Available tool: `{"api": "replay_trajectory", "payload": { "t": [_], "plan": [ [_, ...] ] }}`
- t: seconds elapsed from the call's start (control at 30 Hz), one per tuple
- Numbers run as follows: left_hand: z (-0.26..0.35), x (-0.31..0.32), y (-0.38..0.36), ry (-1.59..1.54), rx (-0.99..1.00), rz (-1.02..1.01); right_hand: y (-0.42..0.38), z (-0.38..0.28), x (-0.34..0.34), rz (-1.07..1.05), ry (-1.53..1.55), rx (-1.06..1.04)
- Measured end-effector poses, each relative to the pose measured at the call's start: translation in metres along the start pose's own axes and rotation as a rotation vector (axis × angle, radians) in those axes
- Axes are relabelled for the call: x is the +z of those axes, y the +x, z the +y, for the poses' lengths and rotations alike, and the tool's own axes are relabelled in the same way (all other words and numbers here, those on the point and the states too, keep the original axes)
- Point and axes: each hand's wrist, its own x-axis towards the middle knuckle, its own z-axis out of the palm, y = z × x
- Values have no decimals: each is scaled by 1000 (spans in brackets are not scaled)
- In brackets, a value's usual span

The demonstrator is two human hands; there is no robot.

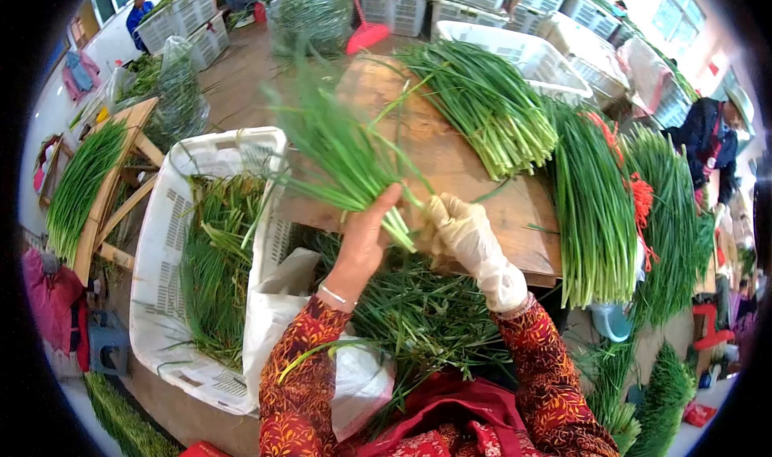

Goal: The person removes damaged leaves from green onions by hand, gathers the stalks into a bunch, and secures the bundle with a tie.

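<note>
My bare left hand [366, 240] is closed round a loose bunch of long green stalks [342, 147], their pale ends pointing down toward me and their leafy tops blurred. Close on its right, my right hand [466, 236] wears a pale thin glove, its fingers pinched at a green stalk beside the bunch. Both hands are above the near edge of a wooden board [458, 204]. On the board's far right lies a thick pile of stalks [490, 107]. Loose green leaves [426, 312] lie below my hands, over my lap.
A white crate [153, 272] with leaves stands at the left. More stalks [595, 216] and red ties [641, 208] are at the right. Behind the board are a white basket [515, 51] and a red dustpan [367, 35]. A person [708, 139] is at the far right.
</note>
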Motion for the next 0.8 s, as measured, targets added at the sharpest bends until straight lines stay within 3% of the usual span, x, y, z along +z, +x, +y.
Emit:
{"api": "replay_trajectory", "payload": {
  "t": [0.07, 0.1, 0.13, 0.17, 0.2, 0.23, 0.3, 0.33, 0.37, 0.43, 0.6, 0.7, 0.77, 0.8],
  "plan": [
    [13, 0, -4, 14, 157, -45, -15, -2, 11, -77, -30, 27],
    [-12, 36, -7, -200, 170, -61, -43, -11, -26, -115, -337, 184],
    [4, 29, -10, -245, 207, -48, -49, 5, -22, -269, -588, 40],
    [18, 5, 1, -233, 305, -105, -51, 23, -13, -445, -766, 43],
    [40, -3, 7, -334, 409, 75, -56, 30, -5, -581, -957, -43],
    [53, -12, 7, -285, 506, 127, -61, 34, -7, -720, -1165, -116],
    [62, -17, 8, -224, 457, 131, -50, 23, -19, -495, -947, -213],
    [51, -17, 8, -260, 366, 53, -38, 5, -25, -337, -972, -146],
    [38, -14, 11, -292, 280, -28, -36, -14, -32, -165, -709, -88],
    [24, -2, 12, -477, 162, -47, -21, -32, -30, -10, -598, -249],
    [3, 3, 13, -380, 75, -91, -3, -32, -12, -60, -385, -242],
    [-3, 4, 11, -235, 110, -118, 5, -9, 0, -12, -421, -195],
    [-2, 8, 7, -332, 90, -199, 8, -7, -1, 16, -423, -271],
    [2, 9, 4, -311, 98, -252, 10, -10, -3, -63, -202, -155]
  ]
}}
